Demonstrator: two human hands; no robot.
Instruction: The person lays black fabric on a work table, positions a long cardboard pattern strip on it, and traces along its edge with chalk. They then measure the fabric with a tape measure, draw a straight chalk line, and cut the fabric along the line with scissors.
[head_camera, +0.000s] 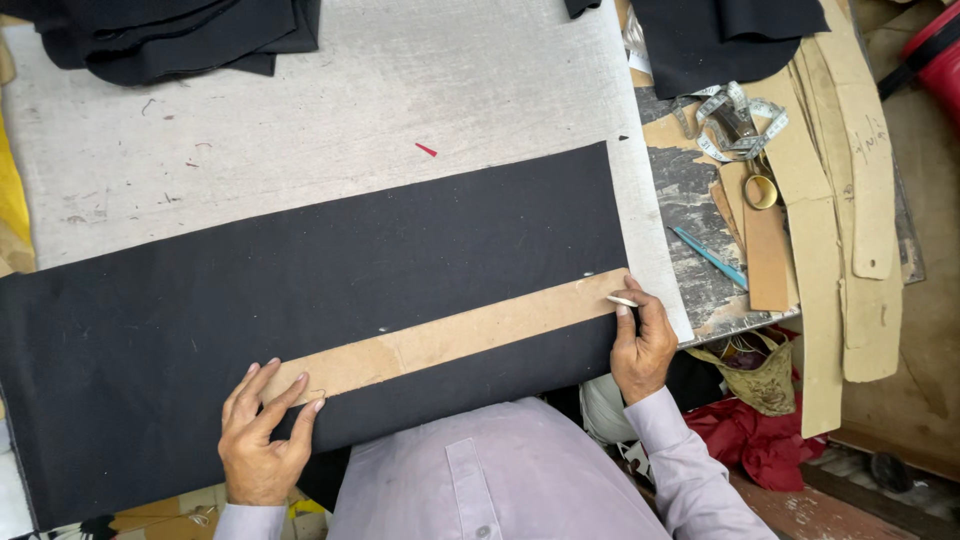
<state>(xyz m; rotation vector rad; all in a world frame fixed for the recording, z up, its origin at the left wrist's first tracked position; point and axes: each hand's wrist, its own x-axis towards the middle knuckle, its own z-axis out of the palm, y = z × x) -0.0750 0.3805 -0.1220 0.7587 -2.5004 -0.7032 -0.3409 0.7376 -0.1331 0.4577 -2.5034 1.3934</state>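
L hand (262, 432), fingers spread flat, pins long stiff tan cardboard strip (450, 335) on soft black cloth panel (300, 270), frame centre; R hand (642, 340) pinches thin white chalk (622, 301) at strip's right end. Strip prob. light, slides easily.

A: How is the light?

B: Bright and even, soft from above. The pale counter (400, 80) is almost washed out at the top, with no hard glare.

A: Shadows?

B: Faint ones only, close under the hands and along the edge of the black cloth (300, 270), whose weave is lost in its darkness.

A: Sharpness?

B: Crisp in the middle. Straight edges bow slightly toward the corners, and the floor at lower right is dimmer and a little soft.
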